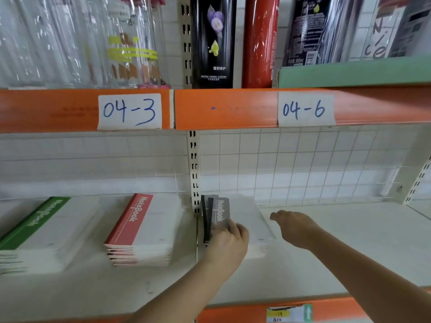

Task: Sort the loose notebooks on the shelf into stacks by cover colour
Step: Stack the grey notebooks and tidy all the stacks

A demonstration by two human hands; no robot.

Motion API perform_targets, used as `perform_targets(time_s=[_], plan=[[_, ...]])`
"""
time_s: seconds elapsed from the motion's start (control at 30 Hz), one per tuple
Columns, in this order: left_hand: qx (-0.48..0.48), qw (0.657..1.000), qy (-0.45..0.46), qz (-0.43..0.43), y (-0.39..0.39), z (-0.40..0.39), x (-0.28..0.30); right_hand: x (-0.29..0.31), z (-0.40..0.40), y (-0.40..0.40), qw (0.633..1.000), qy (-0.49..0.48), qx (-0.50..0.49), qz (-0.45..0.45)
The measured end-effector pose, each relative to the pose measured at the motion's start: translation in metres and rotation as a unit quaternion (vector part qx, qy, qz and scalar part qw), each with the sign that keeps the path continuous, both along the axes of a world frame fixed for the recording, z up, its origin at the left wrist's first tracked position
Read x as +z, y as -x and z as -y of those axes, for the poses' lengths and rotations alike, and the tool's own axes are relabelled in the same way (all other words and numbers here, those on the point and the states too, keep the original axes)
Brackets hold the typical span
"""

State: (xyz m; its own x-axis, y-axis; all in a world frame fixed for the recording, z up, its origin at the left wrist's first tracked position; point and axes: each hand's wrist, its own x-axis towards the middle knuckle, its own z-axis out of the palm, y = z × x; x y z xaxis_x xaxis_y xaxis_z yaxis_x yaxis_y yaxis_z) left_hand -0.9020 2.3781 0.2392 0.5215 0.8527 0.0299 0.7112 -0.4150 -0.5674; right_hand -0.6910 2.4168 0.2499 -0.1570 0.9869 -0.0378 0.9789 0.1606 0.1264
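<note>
Three notebook stacks lie on the white shelf (349, 252). A green-spined stack (42, 231) is at the far left, and a red-spined stack (142, 231) is in the middle. A grey-spined stack (245, 220) sits just right of the upright post. My left hand (229, 241) rests on the near left corner of the grey stack, its fingers curled over the grey spine edge. My right hand (296, 227) hovers at the stack's right edge, fingers loosely bent and holding nothing. The image is motion-blurred.
A slotted upright post (194, 173) divides the bays. The orange shelf rail (221, 108) above carries labels 04-3 and 04-6. A wire grid (303, 164) backs the right bay. Bottles and glassware stand on the upper shelf.
</note>
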Motion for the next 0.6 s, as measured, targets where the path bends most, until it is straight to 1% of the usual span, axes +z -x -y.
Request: perform_targets(time_s=[0.07,0.13,0.23,0.37,0.6], plan=[[0.013,1.0,0.016,-0.004,-0.002,-0.003,-0.008,-0.005,0.0,0.003,1.0,0.019,0.015,0.009],[0.001,0.999,0.017,0.027,-0.001,-0.008,-0.011,-0.011,-0.002,0.009,0.999,0.037,0.024,0.02],[-0.004,0.999,0.016,0.05,0.008,-0.022,-0.013,-0.013,-0.005,0.017,0.998,0.052,0.016,0.008],[-0.052,0.998,0.009,0.043,0.017,-0.039,-0.007,-0.013,-0.008,0.018,0.999,0.046,0.018,0.004],[-0.024,0.998,0.001,0.062,0.014,-0.043,-0.002,-0.019,-0.011,0.019,0.999,0.018,0.001,0.029]])
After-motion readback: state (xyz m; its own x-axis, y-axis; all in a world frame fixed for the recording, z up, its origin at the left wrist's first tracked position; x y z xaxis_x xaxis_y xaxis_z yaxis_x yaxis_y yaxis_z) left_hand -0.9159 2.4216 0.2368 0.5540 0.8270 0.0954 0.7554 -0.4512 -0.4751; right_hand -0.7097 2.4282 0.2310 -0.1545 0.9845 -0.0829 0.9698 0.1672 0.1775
